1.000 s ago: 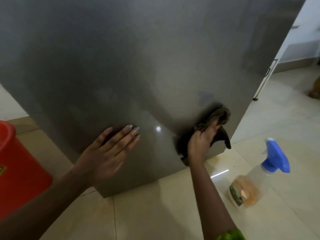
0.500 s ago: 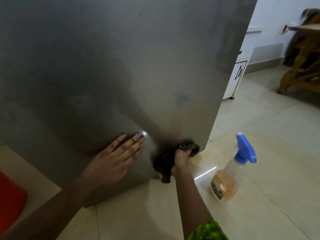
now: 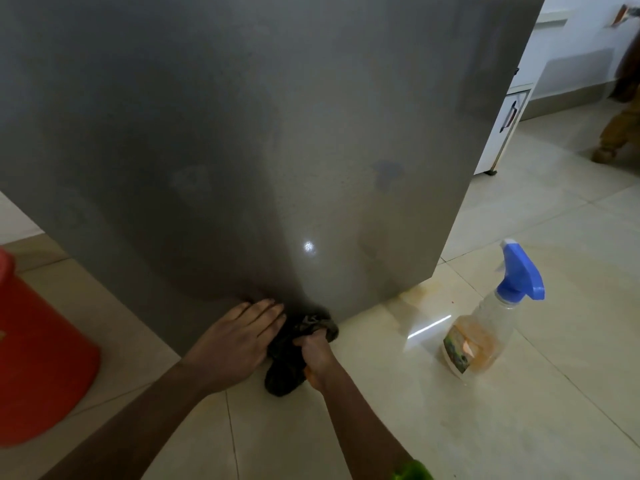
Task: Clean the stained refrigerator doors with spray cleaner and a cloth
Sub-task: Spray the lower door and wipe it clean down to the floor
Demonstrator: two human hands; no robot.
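One dark cloth [image 3: 281, 374] is sitting bunched at the bottom edge of the fridge door [image 3: 242, 133], right where it meets the floor [image 3: 450, 427]. We're gripping it w/ our R hand [image 3: 317, 351]. Our L hand [image 3: 239, 341] is lying flat on the door, fingers straight, touching the cloth. The door is rising up & away from both hands, so we're judging the next wipe goes upward, R hand nearer. The spray bottle [image 3: 491, 313] is standing upright, apart on the right.

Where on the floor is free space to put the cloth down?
Bare tiles lie between the right hand and the spray bottle; a patch between the left hand and the red bucket. Crowded: at the refrigerator door base, where both hands meet the cloth.
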